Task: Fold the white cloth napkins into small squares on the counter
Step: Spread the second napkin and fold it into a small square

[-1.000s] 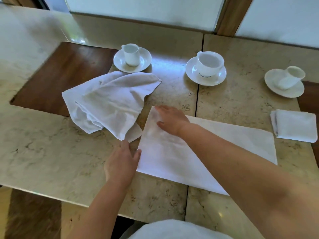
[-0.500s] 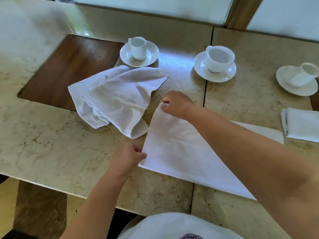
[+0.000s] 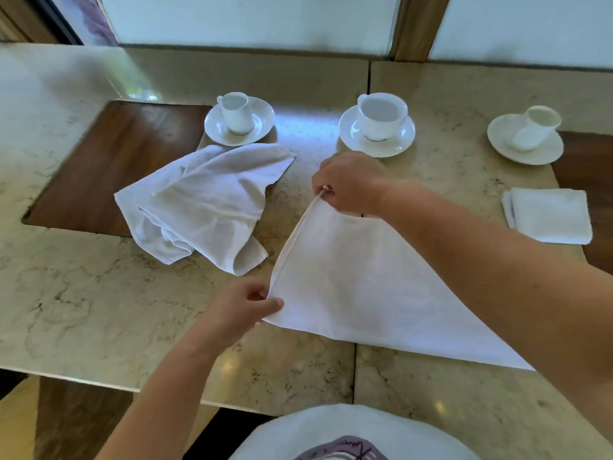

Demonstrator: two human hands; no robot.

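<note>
Since the earlier view both hands have gone from pressing flat on the cloth to pinching it: the right hand (image 3: 348, 184) has closed its grip on the far corner of the half-folded napkin (image 3: 358, 287) and raised it off the desk (image 3: 83, 293), while the left hand (image 3: 242, 310) has closed its grip on the near corner of the same short edge. That edge runs between the two grips, taut and slanted away from the person; the rest of the napkin trails to the right of both hands, its long axis pointing right along the desk, partly hidden under the right forearm. The coming fold probably carries this held edge rightward over that trailing length.

A crumpled napkin (image 3: 202, 207) lies just left of the held one, untouched, and a folded square (image 3: 550, 215) rests well apart at the right. Three cups sit on saucers along the back: the left cup (image 3: 235, 111) and middle cup (image 3: 381, 114) upright and apparently empty, the right cup (image 3: 537, 127) tipped over.
</note>
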